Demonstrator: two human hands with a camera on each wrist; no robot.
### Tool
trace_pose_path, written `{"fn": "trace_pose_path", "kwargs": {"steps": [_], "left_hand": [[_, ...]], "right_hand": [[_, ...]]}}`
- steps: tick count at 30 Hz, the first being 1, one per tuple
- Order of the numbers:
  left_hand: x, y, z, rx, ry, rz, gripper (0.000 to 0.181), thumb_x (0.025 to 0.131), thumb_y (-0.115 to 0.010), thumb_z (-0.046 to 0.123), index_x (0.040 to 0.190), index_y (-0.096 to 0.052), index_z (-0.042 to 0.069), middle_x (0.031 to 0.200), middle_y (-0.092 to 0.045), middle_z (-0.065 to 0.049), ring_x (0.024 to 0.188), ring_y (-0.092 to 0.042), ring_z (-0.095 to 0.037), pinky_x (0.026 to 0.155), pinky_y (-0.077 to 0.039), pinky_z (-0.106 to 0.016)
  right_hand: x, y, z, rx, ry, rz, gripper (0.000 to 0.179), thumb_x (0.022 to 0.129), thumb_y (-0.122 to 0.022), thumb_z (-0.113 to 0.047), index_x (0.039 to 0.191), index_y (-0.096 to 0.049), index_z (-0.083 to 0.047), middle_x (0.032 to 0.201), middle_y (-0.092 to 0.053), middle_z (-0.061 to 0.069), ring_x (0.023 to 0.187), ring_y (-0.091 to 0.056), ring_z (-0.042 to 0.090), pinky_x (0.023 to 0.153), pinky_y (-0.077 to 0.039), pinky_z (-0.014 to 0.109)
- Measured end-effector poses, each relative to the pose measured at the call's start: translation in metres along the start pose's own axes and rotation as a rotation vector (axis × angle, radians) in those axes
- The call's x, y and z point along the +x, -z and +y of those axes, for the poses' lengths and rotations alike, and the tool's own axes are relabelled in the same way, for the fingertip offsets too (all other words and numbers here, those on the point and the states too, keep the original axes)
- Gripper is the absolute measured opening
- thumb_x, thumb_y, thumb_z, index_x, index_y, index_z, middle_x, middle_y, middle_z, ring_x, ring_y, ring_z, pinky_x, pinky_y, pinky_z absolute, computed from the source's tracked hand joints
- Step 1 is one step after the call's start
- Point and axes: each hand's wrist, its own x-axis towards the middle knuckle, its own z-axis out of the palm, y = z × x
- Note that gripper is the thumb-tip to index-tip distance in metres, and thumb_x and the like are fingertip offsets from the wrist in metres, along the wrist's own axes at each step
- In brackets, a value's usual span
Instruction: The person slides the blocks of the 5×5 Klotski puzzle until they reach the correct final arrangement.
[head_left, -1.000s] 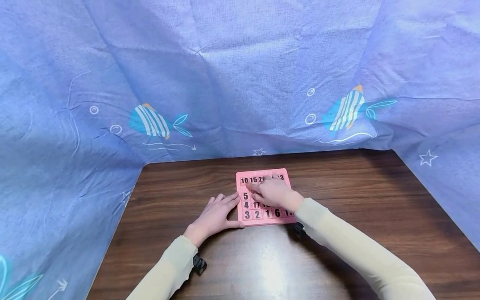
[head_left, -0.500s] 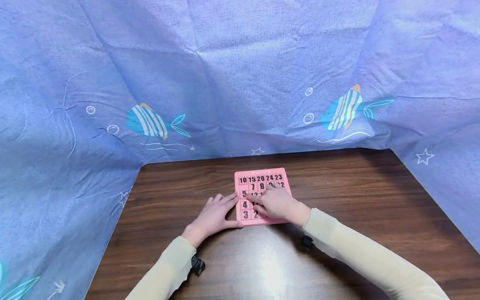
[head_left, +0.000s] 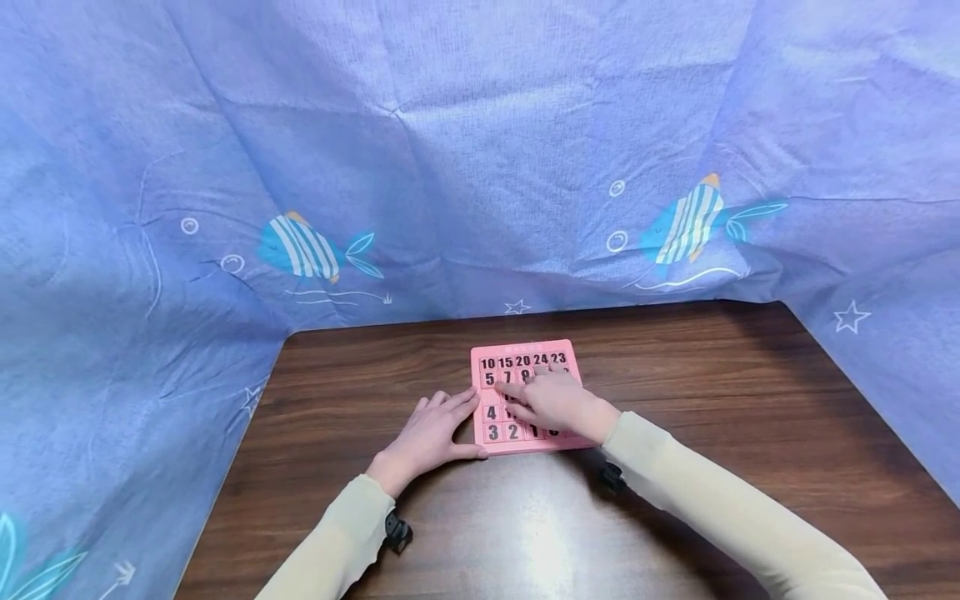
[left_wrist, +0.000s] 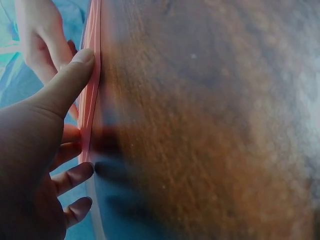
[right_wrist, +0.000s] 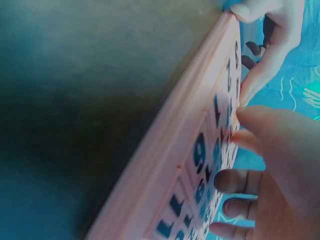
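Note:
A pink sliding number puzzle (head_left: 525, 449) lies flat on the table, its tiles printed with black numbers. My left hand (head_left: 427, 437) steadies it, fingers spread, with the thumb at the near left corner and the index finger along the left side. My right hand (head_left: 558, 404) reaches over the tiles with its index finger extended, the fingertip at the lower right of the 5 tile (head_left: 490, 379). Beneath that tile a gap shows in the left column, above the 4. The right hand covers much of the middle and right tiles. In the left wrist view the thumb meets the puzzle's edge (left_wrist: 90, 105).
The dark wood table (head_left: 360, 367) stretches out around the puzzle. A blue cloth printed with fish (head_left: 303, 246) hangs behind and at both sides. Black wrist straps (head_left: 397, 531) sit below both sleeves.
The 5 tile has slid up one row, leaving the gap below it. My right index finger moved down to that tile, then slightly up with it. The left hand stays in place.

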Motion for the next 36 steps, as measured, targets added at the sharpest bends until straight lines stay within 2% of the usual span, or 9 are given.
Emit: {"fn": "trace_pose_path", "kwargs": {"steps": [6, 10, 13, 16, 22, 27, 30, 33, 36], "left_hand": [[0.000, -0.002, 0.001, -0.008, 0.007, -0.003, 0.091, 0.074, -0.056, 0.072, 0.144, -0.039, 0.017, 0.149, -0.035, 0.001, 0.111, -0.043, -0.020, 0.086, -0.032, -0.039], [-0.001, -0.002, 0.001, -0.007, 0.007, -0.004, 0.091, 0.074, -0.057, 0.072, 0.144, -0.039, 0.017, 0.149, -0.035, 0.001, 0.110, -0.044, -0.020, 0.085, -0.032, -0.038], [-0.001, -0.002, 0.000, -0.006, 0.004, -0.002, 0.091, 0.075, -0.056, 0.072, 0.144, -0.039, 0.016, 0.149, -0.035, 0.000, 0.110, -0.044, -0.020, 0.084, -0.032, -0.038], [-0.001, -0.002, 0.000, -0.003, -0.001, 0.002, 0.090, 0.075, -0.056, 0.072, 0.144, -0.039, 0.017, 0.149, -0.035, 0.000, 0.109, -0.044, -0.020, 0.084, -0.032, -0.037], [0.000, -0.003, 0.000, -0.001, -0.004, 0.005, 0.090, 0.075, -0.054, 0.073, 0.144, -0.039, 0.017, 0.149, -0.036, 0.000, 0.108, -0.044, -0.019, 0.083, -0.032, -0.036], [0.001, -0.003, 0.000, 0.000, -0.004, 0.003, 0.091, 0.074, -0.054, 0.074, 0.144, -0.039, 0.017, 0.149, -0.036, 0.001, 0.109, -0.044, -0.018, 0.084, -0.032, -0.036], [0.000, -0.002, 0.000, -0.004, -0.006, 0.007, 0.091, 0.074, -0.055, 0.073, 0.144, -0.040, 0.017, 0.149, -0.036, 0.000, 0.109, -0.044, -0.019, 0.084, -0.032, -0.037], [0.000, -0.002, 0.000, -0.007, -0.009, 0.014, 0.090, 0.074, -0.056, 0.072, 0.143, -0.041, 0.016, 0.148, -0.037, 0.000, 0.108, -0.044, -0.018, 0.083, -0.032, -0.036], [-0.001, -0.002, -0.001, -0.010, -0.010, 0.020, 0.090, 0.074, -0.057, 0.072, 0.143, -0.041, 0.016, 0.148, -0.037, 0.000, 0.106, -0.044, -0.018, 0.081, -0.032, -0.035]], "right_hand": [[-0.021, -0.005, -0.003, 0.012, 0.143, 0.058, 0.043, 0.093, -0.050, -0.043, 0.134, -0.053, -0.032, 0.078, -0.068, -0.002, 0.084, -0.055, 0.023, 0.079, -0.041, 0.046], [-0.028, -0.008, -0.007, -0.019, 0.217, 0.071, 0.043, 0.093, -0.049, -0.043, 0.135, -0.051, -0.033, 0.092, -0.070, 0.000, 0.087, -0.056, 0.023, 0.080, -0.040, 0.045], [-0.030, -0.008, -0.010, -0.046, 0.216, 0.077, 0.043, 0.094, -0.048, -0.043, 0.136, -0.050, -0.034, 0.096, -0.069, 0.002, 0.089, -0.056, 0.023, 0.081, -0.040, 0.045], [-0.029, -0.007, -0.010, -0.067, 0.189, 0.099, 0.042, 0.093, -0.050, -0.042, 0.134, -0.052, -0.035, 0.090, -0.069, 0.001, 0.088, -0.056, 0.024, 0.082, -0.040, 0.047], [-0.021, -0.008, -0.005, -0.057, 0.092, 0.095, 0.042, 0.092, -0.052, -0.041, 0.134, -0.051, -0.039, 0.056, -0.055, -0.001, 0.082, -0.056, 0.025, 0.083, -0.040, 0.051], [-0.016, -0.007, -0.001, -0.046, 0.056, 0.054, 0.044, 0.093, -0.051, -0.041, 0.136, -0.048, -0.040, 0.059, -0.057, -0.001, 0.083, -0.057, 0.026, 0.091, -0.036, 0.055], [-0.017, -0.006, -0.002, -0.037, 0.073, 0.049, 0.044, 0.092, -0.051, -0.041, 0.136, -0.048, -0.037, 0.059, -0.058, -0.001, 0.084, -0.057, 0.026, 0.089, -0.037, 0.054], [-0.022, -0.004, -0.007, -0.039, 0.135, 0.064, 0.044, 0.092, -0.051, -0.041, 0.136, -0.050, -0.034, 0.065, -0.062, -0.001, 0.084, -0.057, 0.025, 0.085, -0.040, 0.051], [-0.031, 0.000, -0.014, -0.053, 0.216, 0.071, 0.043, 0.093, -0.050, -0.042, 0.136, -0.051, -0.032, 0.081, -0.068, 0.000, 0.084, -0.056, 0.023, 0.083, -0.042, 0.047]]}}
